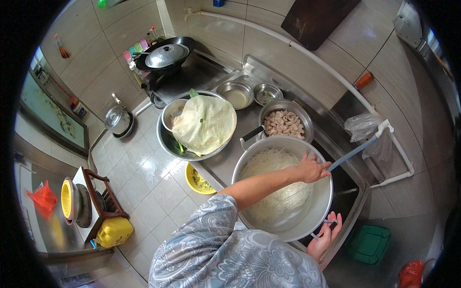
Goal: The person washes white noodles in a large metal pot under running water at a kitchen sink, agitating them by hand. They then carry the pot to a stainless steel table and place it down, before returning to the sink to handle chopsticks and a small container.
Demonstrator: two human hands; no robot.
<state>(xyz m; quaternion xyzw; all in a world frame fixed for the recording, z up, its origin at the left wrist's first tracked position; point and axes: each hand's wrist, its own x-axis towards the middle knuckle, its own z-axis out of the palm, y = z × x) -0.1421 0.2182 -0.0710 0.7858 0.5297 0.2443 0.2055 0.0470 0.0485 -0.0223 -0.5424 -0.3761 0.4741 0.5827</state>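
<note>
A large metal pot (324, 201) of soaking white noodles (276, 192) stands in front of me at the sink. My left hand (311, 171) reaches across it, fingers closed round the end of a blue hose (353, 153) over the pot's right side. Thin streaks that look like water run below this hand. Down at the near right rim, my right hand (326, 237) curls about the pot's side handle (330, 223). The opposite handle (252, 137) sticks up at the far left rim. Behind the pot, a steel bowl (311, 126) holds pale meat pieces (284, 125).
Left of the pot, a big basin (162, 139) holds greens under a pale, cloth-like sheet (204, 122). Smaller steel bowls (235, 93) stand behind. A lidded wok (167, 55) sits farther back. On the floor are a yellow bowl (211, 191) and a yellow jug (115, 232).
</note>
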